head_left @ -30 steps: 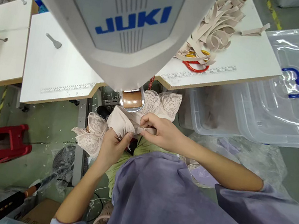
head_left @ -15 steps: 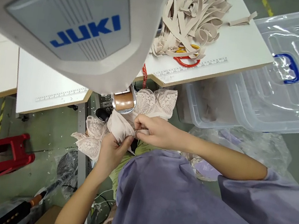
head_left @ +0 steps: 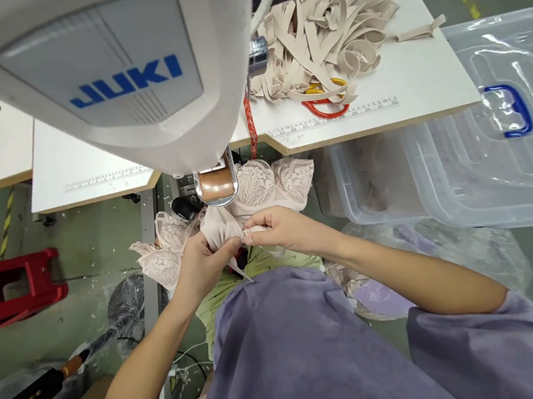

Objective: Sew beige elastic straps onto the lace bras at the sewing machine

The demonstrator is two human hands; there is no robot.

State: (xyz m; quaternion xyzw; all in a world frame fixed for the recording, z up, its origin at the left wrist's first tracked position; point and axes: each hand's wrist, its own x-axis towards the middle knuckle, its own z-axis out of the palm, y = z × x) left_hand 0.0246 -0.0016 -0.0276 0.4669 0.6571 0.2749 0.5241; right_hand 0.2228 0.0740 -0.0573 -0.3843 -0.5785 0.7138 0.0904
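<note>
Lace garment [head_left: 269, 183] pinched by both hands; bin [head_left: 364, 188] holds fabric.

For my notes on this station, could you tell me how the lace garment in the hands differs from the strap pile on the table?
The lace garment is patterned and held by the left hand and right hand; the strap pile is plain, flat bands lying loose, untouched. The garment hangs below the table; the pile rests on it. Both are pale beige.
</note>
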